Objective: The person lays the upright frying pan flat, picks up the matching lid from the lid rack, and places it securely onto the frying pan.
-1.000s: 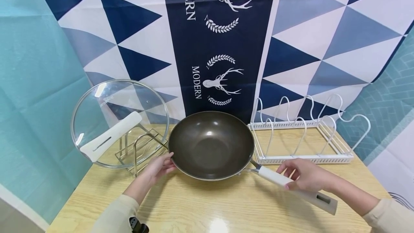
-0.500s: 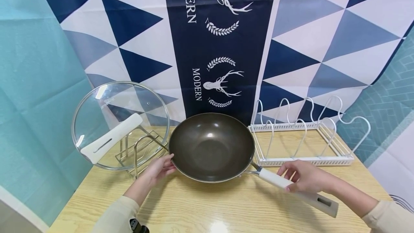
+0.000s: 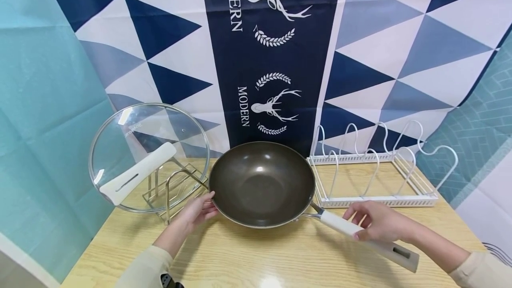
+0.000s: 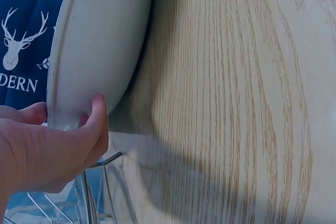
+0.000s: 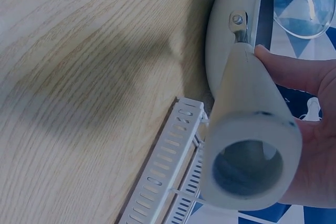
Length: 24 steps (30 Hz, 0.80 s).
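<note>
A wok (image 3: pixel 262 186) with a dark brown inside and a pale outside sits at the middle of the table, near the back wall. My left hand (image 3: pixel 194 211) pinches its left rim, thumb at the edge and fingers against the pale outer wall (image 4: pixel 100 40). On the right, my right hand (image 3: pixel 378 222) holds the wok's long white handle (image 3: pixel 340 222) between thumb and fingers. The handle's hollow end (image 5: pixel 252 166) faces the right wrist camera. In the left wrist view the left hand (image 4: pixel 58 145) hides part of the rim.
A glass lid (image 3: pixel 132 137) with a white handle (image 3: pixel 138 173) stands tilted in a gold wire rack (image 3: pixel 168 190) left of the wok. Behind the right hand is a white rack (image 3: pixel 372 199) with looped wire dividers. A patterned cloth (image 3: pixel 272 57) backs the wooden table (image 3: pixel 240 257).
The head view has tilted up slightly, so everything appears a little lower. Both hands keep their places on the wok, which stays where it is.
</note>
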Motion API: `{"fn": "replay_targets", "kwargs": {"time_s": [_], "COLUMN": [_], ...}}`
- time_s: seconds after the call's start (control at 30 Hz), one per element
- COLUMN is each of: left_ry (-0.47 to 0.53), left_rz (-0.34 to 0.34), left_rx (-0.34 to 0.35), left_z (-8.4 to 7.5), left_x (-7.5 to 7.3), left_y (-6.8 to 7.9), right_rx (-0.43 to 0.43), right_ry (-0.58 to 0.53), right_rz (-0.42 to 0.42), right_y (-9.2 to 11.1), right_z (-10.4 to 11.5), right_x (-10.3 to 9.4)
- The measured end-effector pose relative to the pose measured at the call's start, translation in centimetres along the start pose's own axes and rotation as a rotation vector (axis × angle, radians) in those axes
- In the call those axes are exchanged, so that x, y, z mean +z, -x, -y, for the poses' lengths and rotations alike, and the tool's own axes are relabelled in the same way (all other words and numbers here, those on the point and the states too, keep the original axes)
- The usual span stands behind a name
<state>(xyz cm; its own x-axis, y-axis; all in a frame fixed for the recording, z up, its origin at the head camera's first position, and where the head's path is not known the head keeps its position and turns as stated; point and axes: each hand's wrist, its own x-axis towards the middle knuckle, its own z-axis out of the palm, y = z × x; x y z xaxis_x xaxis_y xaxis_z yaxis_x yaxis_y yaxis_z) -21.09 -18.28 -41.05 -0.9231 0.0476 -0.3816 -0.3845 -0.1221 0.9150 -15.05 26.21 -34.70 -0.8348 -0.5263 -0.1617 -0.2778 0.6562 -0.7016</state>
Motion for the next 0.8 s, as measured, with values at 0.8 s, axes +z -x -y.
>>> {"fn": "replay_targets", "kwargs": {"time_s": [0.8], "left_ry": [0.011], "left_rz": [-0.009], "left_rx": [0.003], "left_z": [0.16], "left_x": [-0.18], "left_y": [-0.03], "right_rx": [0.007], "right_ry": [0.077], "right_rz": [-0.011], "right_y": [-0.15], "right_z": [-0.08], "right_x": [-0.42]}}
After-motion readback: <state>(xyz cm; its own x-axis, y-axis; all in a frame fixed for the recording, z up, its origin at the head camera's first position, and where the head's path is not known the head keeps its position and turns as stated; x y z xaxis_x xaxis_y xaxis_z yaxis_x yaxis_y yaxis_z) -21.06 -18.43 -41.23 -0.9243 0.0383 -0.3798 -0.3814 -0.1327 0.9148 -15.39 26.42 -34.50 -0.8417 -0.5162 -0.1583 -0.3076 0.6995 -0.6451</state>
